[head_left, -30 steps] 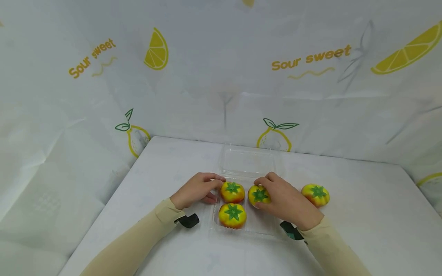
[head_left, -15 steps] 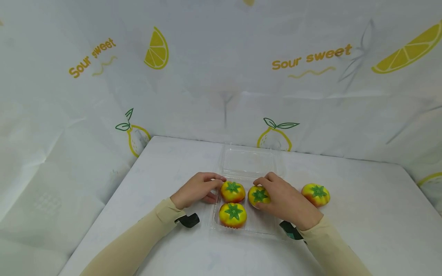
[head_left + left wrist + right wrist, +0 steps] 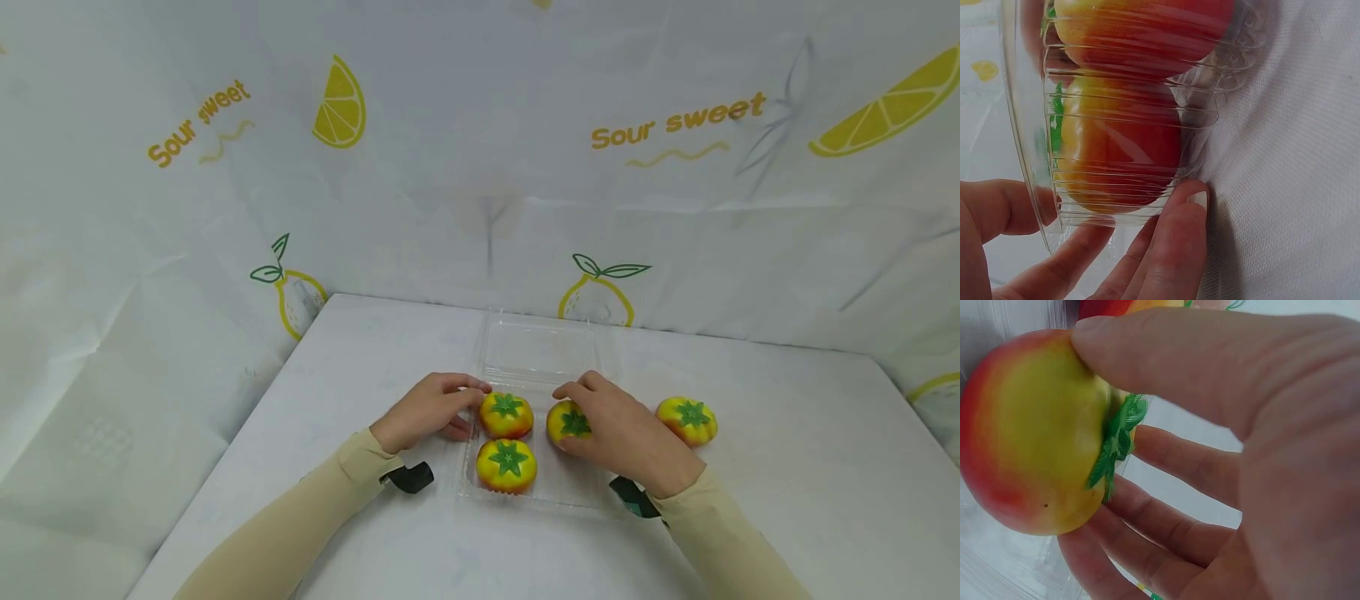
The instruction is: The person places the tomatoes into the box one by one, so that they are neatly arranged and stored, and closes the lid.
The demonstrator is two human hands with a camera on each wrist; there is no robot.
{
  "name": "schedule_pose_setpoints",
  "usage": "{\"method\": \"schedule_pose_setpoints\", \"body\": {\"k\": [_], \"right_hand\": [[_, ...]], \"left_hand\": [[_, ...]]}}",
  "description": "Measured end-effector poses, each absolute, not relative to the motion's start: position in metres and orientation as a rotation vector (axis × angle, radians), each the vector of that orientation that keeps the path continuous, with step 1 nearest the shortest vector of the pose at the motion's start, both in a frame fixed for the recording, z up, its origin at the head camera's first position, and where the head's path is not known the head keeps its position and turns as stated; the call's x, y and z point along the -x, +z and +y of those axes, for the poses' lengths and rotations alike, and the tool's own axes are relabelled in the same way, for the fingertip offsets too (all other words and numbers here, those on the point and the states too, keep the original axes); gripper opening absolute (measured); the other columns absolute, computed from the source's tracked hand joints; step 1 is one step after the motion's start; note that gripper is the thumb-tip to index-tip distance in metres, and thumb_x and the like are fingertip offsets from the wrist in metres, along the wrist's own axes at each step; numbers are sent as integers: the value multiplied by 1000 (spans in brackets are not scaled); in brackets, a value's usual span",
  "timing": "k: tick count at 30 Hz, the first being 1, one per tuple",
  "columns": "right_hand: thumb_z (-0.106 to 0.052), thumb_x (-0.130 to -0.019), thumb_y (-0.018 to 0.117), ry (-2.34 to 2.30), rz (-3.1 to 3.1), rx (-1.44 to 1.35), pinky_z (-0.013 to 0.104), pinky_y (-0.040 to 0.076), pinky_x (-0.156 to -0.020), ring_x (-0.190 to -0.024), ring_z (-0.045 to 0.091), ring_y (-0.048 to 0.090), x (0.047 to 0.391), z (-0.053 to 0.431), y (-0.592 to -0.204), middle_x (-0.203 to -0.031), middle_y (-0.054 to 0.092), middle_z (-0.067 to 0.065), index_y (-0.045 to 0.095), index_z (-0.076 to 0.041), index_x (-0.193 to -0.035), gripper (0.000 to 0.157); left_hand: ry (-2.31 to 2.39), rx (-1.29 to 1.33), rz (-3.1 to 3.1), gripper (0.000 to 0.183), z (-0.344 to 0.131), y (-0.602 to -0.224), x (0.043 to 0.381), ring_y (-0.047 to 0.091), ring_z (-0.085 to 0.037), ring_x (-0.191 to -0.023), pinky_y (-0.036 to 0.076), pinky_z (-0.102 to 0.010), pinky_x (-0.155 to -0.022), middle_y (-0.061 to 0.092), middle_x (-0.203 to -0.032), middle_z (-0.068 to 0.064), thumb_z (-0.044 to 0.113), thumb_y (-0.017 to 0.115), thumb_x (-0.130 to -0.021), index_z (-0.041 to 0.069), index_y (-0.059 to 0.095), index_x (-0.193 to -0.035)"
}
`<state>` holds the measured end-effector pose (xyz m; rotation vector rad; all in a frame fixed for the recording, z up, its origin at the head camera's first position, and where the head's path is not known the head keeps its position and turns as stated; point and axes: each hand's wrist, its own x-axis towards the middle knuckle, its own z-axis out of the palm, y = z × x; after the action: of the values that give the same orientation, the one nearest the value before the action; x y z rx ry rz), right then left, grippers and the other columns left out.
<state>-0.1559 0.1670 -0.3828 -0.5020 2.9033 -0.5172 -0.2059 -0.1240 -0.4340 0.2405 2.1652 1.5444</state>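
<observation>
A clear plastic clamshell container (image 3: 555, 502) stands on the table with its lid (image 3: 540, 346) folded back. My left hand (image 3: 431, 412) grips its left side near the hinge, fingertips on the ribbed wall in the left wrist view. In the left compartment sit two yellow-red artificial tomatoes with green star-shaped tops, a rear tomato (image 3: 506, 415) and a front tomato (image 3: 506, 467). My right hand (image 3: 622, 433) holds another tomato (image 3: 1035, 431) between thumb and fingers, at the rear of the right compartment. Whether it touches the container's floor is hidden.
One more tomato (image 3: 687, 422) lies on the white table (image 3: 787, 467), to the right of my right hand. Behind the table hangs a white lemon-print sheet (image 3: 450, 167).
The right hand's tomato has shifted slightly to the right and turned a little in the compartment. My left hand and the other tomatoes stay where they were.
</observation>
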Motion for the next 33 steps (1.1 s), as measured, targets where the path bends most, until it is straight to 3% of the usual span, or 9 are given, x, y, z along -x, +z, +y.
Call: {"method": "schedule_pose_setpoints", "body": {"k": [10, 21, 26, 33], "right_hand": [[-25, -89, 91, -521, 2944, 546, 47, 62, -102, -112, 22, 62, 152, 170, -380, -126, 65, 5, 71, -12, -133, 51], [-33, -90, 89, -576, 2946, 521, 53, 60, -106, -121, 29, 65, 151, 182, -372, -132, 66, 8, 70, -12, -137, 55], [-30, -93, 86, -664, 2996, 498, 58, 60, -103, -123, 36, 66, 145, 207, -357, -139, 66, 11, 68, -12, -140, 53], [-43, -95, 83, -687, 3044, 334, 61, 60, -98, -122, 41, 65, 138, 269, -351, -146, 63, 11, 66, -18, -143, 57]], "left_hand": [[1549, -245, 2161, 33, -119, -430, 206, 79, -23, -80, 70, -36, -77, 77, -122, -10, 35, 65, -105, 19, 77, -132], [1555, -249, 2158, 36, -120, -432, 206, 76, -22, -83, 70, -35, -78, 74, -129, -11, 34, 66, -105, 16, 76, -134], [1542, -238, 2172, 35, -122, -436, 206, 77, -23, -84, 70, -36, -78, 74, -128, -10, 36, 65, -106, 19, 76, -134], [1537, -219, 2176, 35, -122, -436, 205, 77, -24, -85, 70, -36, -79, 73, -127, -10, 39, 66, -105, 21, 76, -133]]}}
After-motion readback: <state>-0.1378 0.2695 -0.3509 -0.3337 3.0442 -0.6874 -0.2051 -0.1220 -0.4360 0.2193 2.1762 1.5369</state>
